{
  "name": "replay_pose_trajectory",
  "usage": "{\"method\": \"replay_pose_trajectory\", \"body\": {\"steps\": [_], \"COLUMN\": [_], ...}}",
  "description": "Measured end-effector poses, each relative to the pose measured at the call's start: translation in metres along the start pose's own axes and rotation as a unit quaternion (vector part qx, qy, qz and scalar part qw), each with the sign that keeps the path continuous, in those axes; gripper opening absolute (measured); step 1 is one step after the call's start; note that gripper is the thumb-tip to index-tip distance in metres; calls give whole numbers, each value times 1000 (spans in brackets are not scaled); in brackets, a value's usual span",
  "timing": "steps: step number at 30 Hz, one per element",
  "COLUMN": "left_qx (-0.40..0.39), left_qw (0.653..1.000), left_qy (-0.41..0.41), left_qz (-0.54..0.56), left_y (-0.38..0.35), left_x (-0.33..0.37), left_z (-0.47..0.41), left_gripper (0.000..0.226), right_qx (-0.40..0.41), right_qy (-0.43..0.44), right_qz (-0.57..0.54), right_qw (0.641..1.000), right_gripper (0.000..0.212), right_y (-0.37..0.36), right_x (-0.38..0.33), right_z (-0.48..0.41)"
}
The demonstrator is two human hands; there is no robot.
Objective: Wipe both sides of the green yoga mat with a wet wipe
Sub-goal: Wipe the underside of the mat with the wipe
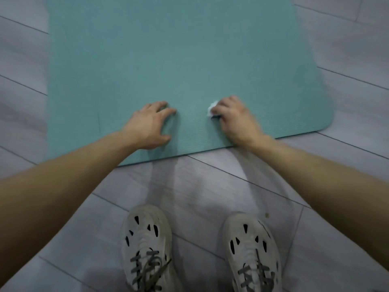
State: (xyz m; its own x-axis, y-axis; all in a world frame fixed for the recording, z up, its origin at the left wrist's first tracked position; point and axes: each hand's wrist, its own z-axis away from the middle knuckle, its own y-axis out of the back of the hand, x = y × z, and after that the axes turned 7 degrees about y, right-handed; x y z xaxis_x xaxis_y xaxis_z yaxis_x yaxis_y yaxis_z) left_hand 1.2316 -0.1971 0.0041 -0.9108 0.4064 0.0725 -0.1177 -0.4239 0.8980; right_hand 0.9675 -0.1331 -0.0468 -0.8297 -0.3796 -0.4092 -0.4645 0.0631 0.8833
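Wiping the near end of the green yoga mat (179, 60), lying flat on the grey plank floor (200, 186).

Clutching a crumpled white wet wipe (212, 108) in the right hand (235, 121) grip, pressing down; resting the left hand (151, 125) just beside, fingers spread wide; standing in pale shoes (147, 245) behind.

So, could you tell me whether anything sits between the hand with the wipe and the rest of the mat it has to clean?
Nothing visible does. The right hand presses the wet wipe onto the green yoga mat, whose surface ahead is bare; the left hand rests alongside.
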Motion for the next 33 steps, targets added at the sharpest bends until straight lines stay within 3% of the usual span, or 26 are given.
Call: {"method": "replay_pose_trajectory", "body": {"steps": [2, 4, 6, 8, 10, 12, 15, 18, 20, 24, 29, 33], "left_qx": [-28, -26, -16, -8, -5, -5, -6, -12, -11, -5, -8, -9], "left_qw": [999, 999, 999, 999, 999, 999, 999, 999, 999, 999, 999, 999], "left_qy": [4, 1, -1, 3, 8, 5, 1, 3, 0, 3, 1, 4], "left_qz": [-25, -36, -33, -33, -38, -37, -35, -38, -38, -36, -41, -41], "left_y": [-2, -3, -1, -1, -1, -2, -1, 0, 1, 2, 2, 3], "left_x": [-1, -3, -3, -3, -3, -3, -3, -3, -3, -2, -3, -3], "left_z": [1, 2, 2, 3, 3, 4, 4, 3, 2, 3, 1, 2], "left_gripper": [95, 98, 100, 100, 101, 101, 101, 101, 101, 101, 101, 101], "right_qx": [64, 76, 43, -34, -114, -143, -69, 35, 30, -73, -33, -38], "right_qy": [-164, -240, -178, -57, 72, 135, -2, -192, -171, 7, -35, -43], "right_qz": [55, 55, 17, -50, -92, -70, 14, 74, 56, -56, 9, -26], "right_qw": [983, 966, 983, 997, 987, 978, 998, 978, 983, 996, 999, 998], "right_gripper": [34, 34, 31, 30, 27, 26, 27, 29, 28, 25, 30, 27], "right_y": [28, 34, 14, -14, -25, -19, 12, 45, 35, -10, 4, -9], "right_x": [56, 69, 29, -33, -78, -65, 11, 77, 58, -43, -15, -34], "right_z": [-11, -19, -21, -7, 12, 10, -22, -34, -33, 2, -7, 2]}}
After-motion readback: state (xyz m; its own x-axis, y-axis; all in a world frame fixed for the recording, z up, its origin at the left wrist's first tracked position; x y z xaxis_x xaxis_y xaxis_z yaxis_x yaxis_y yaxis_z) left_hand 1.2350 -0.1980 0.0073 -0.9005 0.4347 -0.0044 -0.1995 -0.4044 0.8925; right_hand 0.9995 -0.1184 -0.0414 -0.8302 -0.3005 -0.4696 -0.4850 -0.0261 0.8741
